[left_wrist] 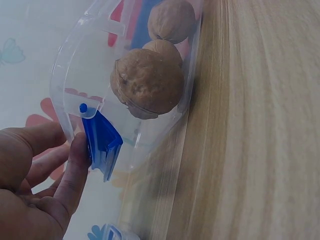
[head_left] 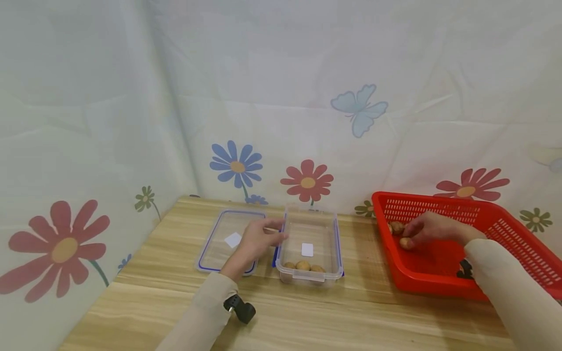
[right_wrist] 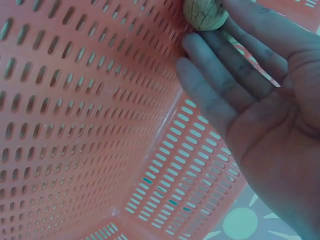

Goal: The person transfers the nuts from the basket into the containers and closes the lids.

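Note:
Several walnuts (left_wrist: 150,82) lie at the near end of a clear plastic container (head_left: 311,275) with blue side latches. My left hand (head_left: 259,239) holds the container's left rim, its fingers beside a hanging blue latch (left_wrist: 102,142). Inside the red basket (head_left: 406,278), my right hand (head_left: 432,228) pinches a walnut (right_wrist: 204,14) at its fingertips, close to the left wall. More walnuts (head_left: 396,226) sit next to that hand, partly hidden by it.
A clear lid (head_left: 215,248) with a blue seal lies left of the container on the wooden table (head_left: 325,317). White labels show on the lid and container. Behind the table hangs a flower-patterned cloth (head_left: 272,73).

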The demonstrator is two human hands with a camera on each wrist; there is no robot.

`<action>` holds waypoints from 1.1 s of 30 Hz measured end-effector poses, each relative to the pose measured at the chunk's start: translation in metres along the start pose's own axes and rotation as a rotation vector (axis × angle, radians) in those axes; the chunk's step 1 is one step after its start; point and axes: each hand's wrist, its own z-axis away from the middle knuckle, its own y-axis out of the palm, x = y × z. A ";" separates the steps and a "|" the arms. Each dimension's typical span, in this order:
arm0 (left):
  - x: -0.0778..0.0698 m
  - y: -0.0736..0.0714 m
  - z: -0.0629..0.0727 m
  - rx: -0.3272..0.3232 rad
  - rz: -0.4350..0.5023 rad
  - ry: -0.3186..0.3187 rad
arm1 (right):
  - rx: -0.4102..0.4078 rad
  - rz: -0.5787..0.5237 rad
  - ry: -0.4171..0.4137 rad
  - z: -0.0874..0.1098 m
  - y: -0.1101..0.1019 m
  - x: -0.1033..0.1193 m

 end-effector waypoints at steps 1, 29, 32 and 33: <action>0.000 0.000 0.000 0.000 -0.002 0.002 | 0.000 -0.002 0.002 0.000 0.000 0.000; -0.001 0.000 0.000 0.004 0.004 0.032 | -0.110 -0.063 -0.063 0.012 -0.014 0.025; -0.001 0.000 0.001 0.001 0.003 0.029 | -0.130 -0.059 -0.075 0.015 -0.017 0.033; -0.001 0.000 0.001 0.000 0.001 0.029 | -0.137 -0.058 -0.080 0.016 -0.018 0.036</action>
